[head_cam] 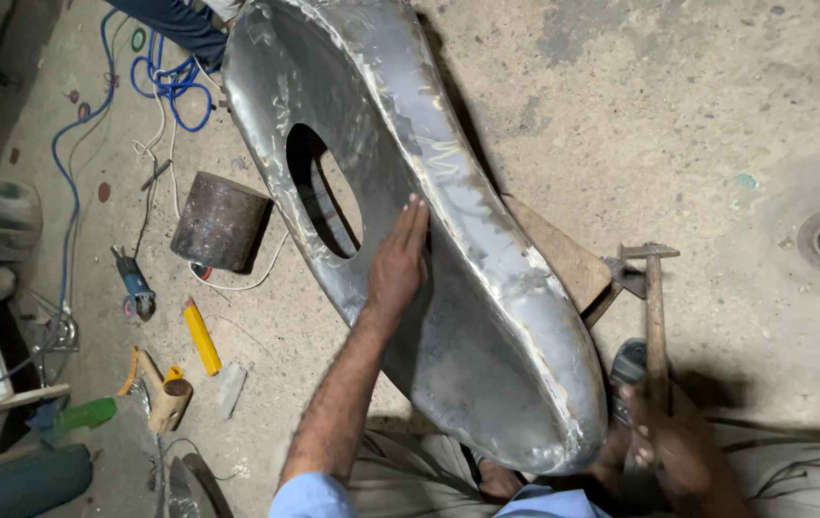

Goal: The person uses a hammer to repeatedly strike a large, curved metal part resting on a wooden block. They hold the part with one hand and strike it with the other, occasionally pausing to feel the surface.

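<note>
While the large, curved, bare-steel shell [458, 240] with an oval hole was stood across the centre of the frame on the concrete floor [678, 125], the left hand [398, 261] was laid flat on it, fingers together and extended, just right of the hole. At the lower right, the right hand [664, 436] was clamped around the wooden handle of a hammer [654, 321], its metal head pointed up-frame. A rusty metal cylinder [220, 221] was seen at left.
</note>
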